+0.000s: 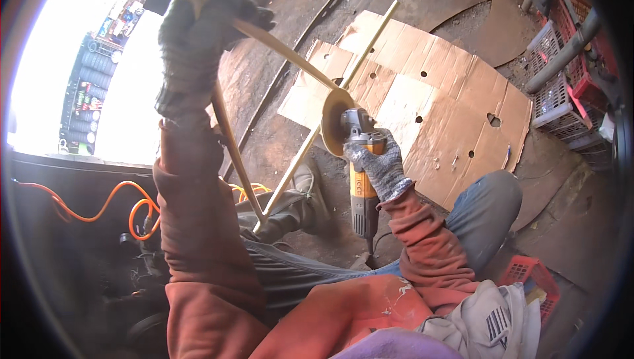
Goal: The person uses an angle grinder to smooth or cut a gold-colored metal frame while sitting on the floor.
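Observation:
In my gloved right hand (383,164) is a yellow and grey angle grinder (363,184), its body pointing down and its cable running toward the floor. The grinder's round disc (335,121) stands upright against the thin brass-coloured metal frame (290,55), near where two bars meet; whether it touches them I cannot tell. High at the left, my gloved left hand (205,19) is closed around the frame's upper corner. The frame's bars run down to a lower corner by my trouser leg, and one long bar reaches far out over the cardboard.
Flattened cardboard (456,121) with several holes lies on the dirty floor. Plastic crates (555,81) and a metal pipe (561,55) stand at the right. A red basket (531,280) sits near my right knee. An orange hose (99,210) coils at the left beside a bright opening.

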Demonstrator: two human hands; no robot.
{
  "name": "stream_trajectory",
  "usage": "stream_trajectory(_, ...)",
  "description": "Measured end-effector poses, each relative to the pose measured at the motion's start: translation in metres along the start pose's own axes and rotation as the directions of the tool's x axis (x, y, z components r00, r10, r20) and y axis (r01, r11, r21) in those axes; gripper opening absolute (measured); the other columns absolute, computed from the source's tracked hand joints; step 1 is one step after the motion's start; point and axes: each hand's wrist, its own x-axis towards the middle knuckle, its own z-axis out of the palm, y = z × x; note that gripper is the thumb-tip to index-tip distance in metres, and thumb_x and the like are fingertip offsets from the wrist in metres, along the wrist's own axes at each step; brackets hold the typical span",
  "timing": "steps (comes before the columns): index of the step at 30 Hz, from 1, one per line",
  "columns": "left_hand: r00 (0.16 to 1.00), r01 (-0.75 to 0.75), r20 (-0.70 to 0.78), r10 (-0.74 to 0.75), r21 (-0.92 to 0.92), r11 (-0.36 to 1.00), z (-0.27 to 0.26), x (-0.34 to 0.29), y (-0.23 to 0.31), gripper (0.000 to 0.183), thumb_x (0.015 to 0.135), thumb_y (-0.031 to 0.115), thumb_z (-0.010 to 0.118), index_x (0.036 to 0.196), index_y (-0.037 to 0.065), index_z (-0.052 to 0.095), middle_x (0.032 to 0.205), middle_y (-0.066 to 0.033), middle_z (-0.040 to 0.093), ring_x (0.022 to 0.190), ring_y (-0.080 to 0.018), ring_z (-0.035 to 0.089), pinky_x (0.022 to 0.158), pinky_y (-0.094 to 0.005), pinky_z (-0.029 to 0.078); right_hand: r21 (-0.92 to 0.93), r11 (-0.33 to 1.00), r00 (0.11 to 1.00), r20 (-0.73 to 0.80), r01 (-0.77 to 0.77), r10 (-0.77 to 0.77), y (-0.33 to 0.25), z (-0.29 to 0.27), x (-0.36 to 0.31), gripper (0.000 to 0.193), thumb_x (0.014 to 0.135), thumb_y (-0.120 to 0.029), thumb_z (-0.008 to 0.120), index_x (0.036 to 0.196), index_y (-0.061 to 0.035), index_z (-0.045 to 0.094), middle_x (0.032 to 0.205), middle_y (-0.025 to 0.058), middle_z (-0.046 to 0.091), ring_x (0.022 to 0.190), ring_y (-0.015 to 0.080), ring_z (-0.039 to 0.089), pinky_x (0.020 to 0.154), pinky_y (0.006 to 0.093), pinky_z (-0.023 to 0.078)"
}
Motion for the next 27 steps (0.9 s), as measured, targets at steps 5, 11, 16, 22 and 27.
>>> stream_trajectory(5, 0.995, 0.037, -0.093, -0.031, 0.057, 0.998, 0.003, -0.003, 0.002, 0.024, 0.089, 0.006, 0.067, 0.109, -0.005, 0.059, 0.085, -0.0176, 0.067, 0.077, -0.0340, 0.072, 0.073, -0.0438, 0.064, 0.152, 0.984, 0.991, 0.077, 0.096, -0.109, -0.009, 0.029, -0.008, 0.040, 0.080, -0.003, 0.077, 0.110, -0.0062, 0.052, 0.093, 0.0085, 0.068, 0.077, 0.0172, 0.069, 0.067, 0.0316, 0.060)
stream_trajectory(11, 0.992, 0.051, -0.119, -0.047, 0.026, 0.998, 0.007, -0.017, 0.007, 0.026, 0.092, 0.006, 0.064, 0.113, -0.006, 0.055, 0.087, -0.0195, 0.066, 0.081, -0.0367, 0.071, 0.077, -0.0506, 0.063, 0.252, 0.967, 0.990, 0.141, -0.021, -0.015, -0.020, 0.040, -0.019, 0.039, 0.082, -0.008, 0.078, 0.111, -0.0055, 0.053, 0.095, 0.0085, 0.067, 0.079, 0.0149, 0.067, 0.068, 0.0293, 0.058)
stream_trajectory(16, 0.990, 0.056, -0.140, -0.037, 0.128, 0.990, 0.004, -0.026, 0.009, 0.025, 0.094, 0.008, 0.063, 0.113, -0.006, 0.054, 0.088, -0.0193, 0.066, 0.081, -0.0357, 0.071, 0.079, -0.0521, 0.062, 0.346, 0.937, 0.987, 0.158, -0.059, 0.004, -0.016, 0.043, -0.027, 0.042, 0.083, -0.010, 0.078, 0.115, -0.0050, 0.053, 0.098, 0.0082, 0.067, 0.080, 0.0140, 0.066, 0.068, 0.0289, 0.058)
stream_trajectory(22, 1.000, -0.005, -0.013, 0.009, 0.247, 0.969, 0.010, -0.018, 0.012, 0.027, 0.094, 0.016, 0.063, 0.108, -0.007, 0.058, 0.090, -0.0208, 0.067, 0.083, -0.0365, 0.071, 0.081, -0.0499, 0.061, 0.429, 0.903, 0.970, 0.210, 0.023, -0.125, -0.033, 0.047, -0.045, 0.045, 0.080, -0.015, 0.081, 0.117, -0.0044, 0.057, 0.101, 0.0067, 0.067, 0.087, 0.0128, 0.065, 0.075, 0.0290, 0.056)
stream_trajectory(27, 0.991, -0.124, 0.093, 0.096, 0.383, 0.916, 0.025, -0.011, 0.013, 0.029, 0.094, 0.017, 0.064, 0.108, -0.007, 0.056, 0.087, -0.0238, 0.069, 0.080, -0.0355, 0.072, 0.077, -0.0469, 0.062, 0.287, 0.949, 0.977, 0.203, -0.129, 0.071, -0.021, 0.027, -0.038, 0.037, 0.085, -0.016, 0.076, 0.117, -0.0060, 0.061, 0.100, 0.0058, 0.068, 0.087, 0.0138, 0.065, 0.074, 0.0296, 0.056)
